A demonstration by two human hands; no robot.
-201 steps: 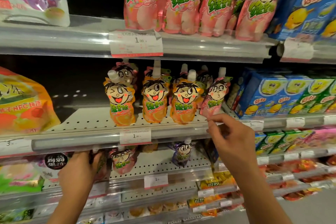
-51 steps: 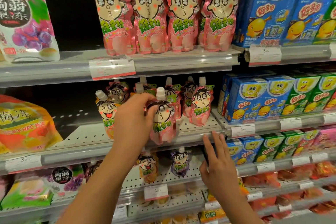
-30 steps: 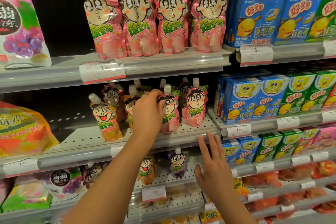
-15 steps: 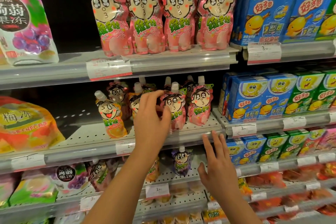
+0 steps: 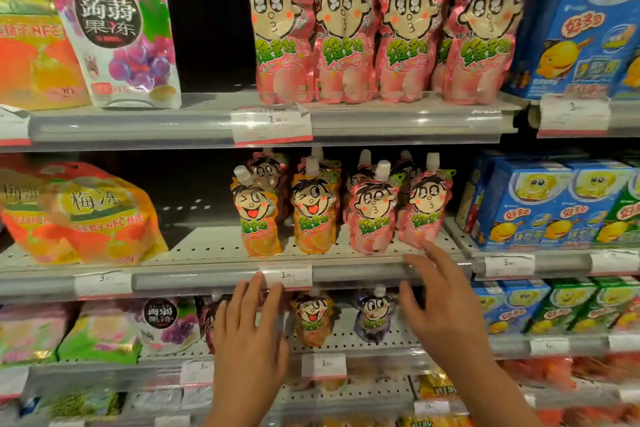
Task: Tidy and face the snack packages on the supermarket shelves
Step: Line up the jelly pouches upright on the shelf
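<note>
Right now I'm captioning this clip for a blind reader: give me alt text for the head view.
Two open bare hands, left hand and right hand, hover before the grey perforated middle shelf, holding nothing. On it stand two orange spouted cartoon-face pouches left of two pink spouted cartoon-face pouches.

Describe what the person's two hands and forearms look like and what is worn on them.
Both the left hand and the right hand are bare: no gloves, rings, watch or wristband show. The forearms that rise from the bottom edge of the head view are also uncovered as far as the frame shows, with no sleeve or cuff in sight. The fingers are slim, with short, unpainted nails where these can be made out.
</note>
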